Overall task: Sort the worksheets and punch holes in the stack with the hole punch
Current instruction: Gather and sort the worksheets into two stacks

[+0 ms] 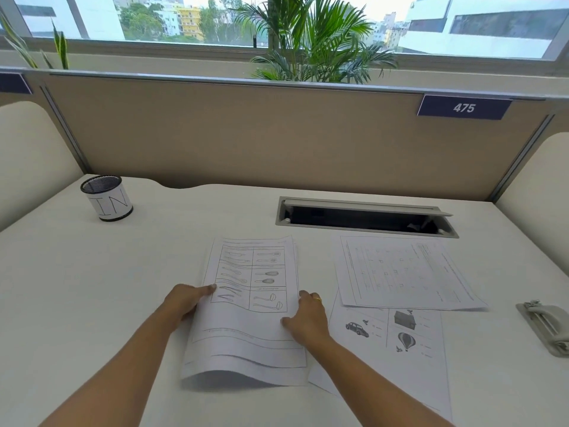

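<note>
A stack of worksheets (pixel 255 272) with utensil drawings lies in the middle of the white desk (pixel 92 288). My left hand (pixel 184 300) grips its left edge, thumb on top. My right hand (pixel 308 318), with a gold ring, holds the right edge. The near end of the stack bows up off the desk. To the right lies a sheet with a car, house and balloon (pixel 400 340), and a table worksheet (pixel 403 272) overlaps its far end. A grey hole punch (pixel 546 325) sits at the right edge of the desk, apart from both hands.
A black mesh pen cup (pixel 107 198) with a white label stands at the back left. An open cable tray (pixel 366 217) is set into the desk just beyond the sheets. A beige partition (pixel 277 134) closes the back, with white dividers at both sides.
</note>
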Action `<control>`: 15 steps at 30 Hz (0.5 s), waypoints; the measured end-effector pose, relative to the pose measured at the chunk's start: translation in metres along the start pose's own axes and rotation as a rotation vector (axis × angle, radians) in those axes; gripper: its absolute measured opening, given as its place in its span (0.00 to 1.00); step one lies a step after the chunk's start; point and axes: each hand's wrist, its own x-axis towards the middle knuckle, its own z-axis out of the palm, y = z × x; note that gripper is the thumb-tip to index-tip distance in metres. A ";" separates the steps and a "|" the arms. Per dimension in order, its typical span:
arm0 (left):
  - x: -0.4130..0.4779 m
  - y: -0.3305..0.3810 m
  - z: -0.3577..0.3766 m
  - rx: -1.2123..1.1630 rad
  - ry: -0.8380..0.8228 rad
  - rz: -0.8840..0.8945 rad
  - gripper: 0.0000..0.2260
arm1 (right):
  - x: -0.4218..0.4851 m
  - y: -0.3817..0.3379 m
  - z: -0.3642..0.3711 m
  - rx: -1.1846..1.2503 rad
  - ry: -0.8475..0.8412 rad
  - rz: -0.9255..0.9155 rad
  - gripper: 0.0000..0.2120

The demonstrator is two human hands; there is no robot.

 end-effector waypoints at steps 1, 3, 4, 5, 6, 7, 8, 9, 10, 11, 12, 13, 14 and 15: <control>-0.001 -0.001 -0.002 -0.033 -0.014 0.007 0.19 | 0.000 0.001 0.000 -0.002 -0.003 -0.005 0.31; -0.003 -0.004 -0.005 -0.096 -0.022 0.059 0.17 | 0.000 0.003 0.000 0.012 -0.014 -0.012 0.32; -0.003 -0.005 -0.006 -0.124 -0.037 0.087 0.15 | 0.000 0.004 0.000 0.025 -0.020 -0.015 0.33; -0.006 -0.006 -0.006 -0.140 -0.063 0.119 0.12 | 0.000 0.005 -0.001 0.036 -0.024 -0.020 0.33; -0.009 -0.007 -0.005 -0.153 -0.099 0.135 0.08 | 0.000 0.006 -0.001 0.044 -0.029 -0.028 0.33; -0.012 -0.007 -0.004 -0.169 -0.137 0.151 0.09 | 0.001 0.007 -0.001 0.051 -0.036 -0.036 0.33; -0.015 -0.008 -0.003 -0.185 -0.174 0.164 0.14 | 0.002 0.009 -0.002 0.059 -0.043 -0.045 0.32; -0.017 -0.008 -0.003 -0.197 -0.193 0.189 0.18 | 0.002 0.010 -0.004 0.071 -0.047 -0.055 0.31; -0.020 -0.009 -0.002 -0.192 -0.194 0.210 0.20 | 0.002 0.012 -0.006 0.087 -0.041 -0.066 0.29; -0.020 -0.012 -0.002 -0.197 -0.184 0.234 0.22 | 0.003 0.014 -0.010 0.102 -0.025 -0.080 0.27; -0.021 -0.013 -0.002 -0.211 -0.176 0.249 0.22 | 0.003 0.017 -0.015 0.112 0.003 -0.099 0.24; -0.022 -0.013 -0.001 -0.226 -0.168 0.263 0.21 | 0.003 0.021 -0.021 0.111 0.043 -0.125 0.21; -0.023 -0.014 -0.001 -0.242 -0.169 0.272 0.20 | 0.003 0.026 -0.027 0.091 0.090 -0.159 0.19; -0.024 -0.013 0.000 -0.258 -0.171 0.278 0.18 | 0.003 0.033 -0.033 0.052 0.139 -0.195 0.18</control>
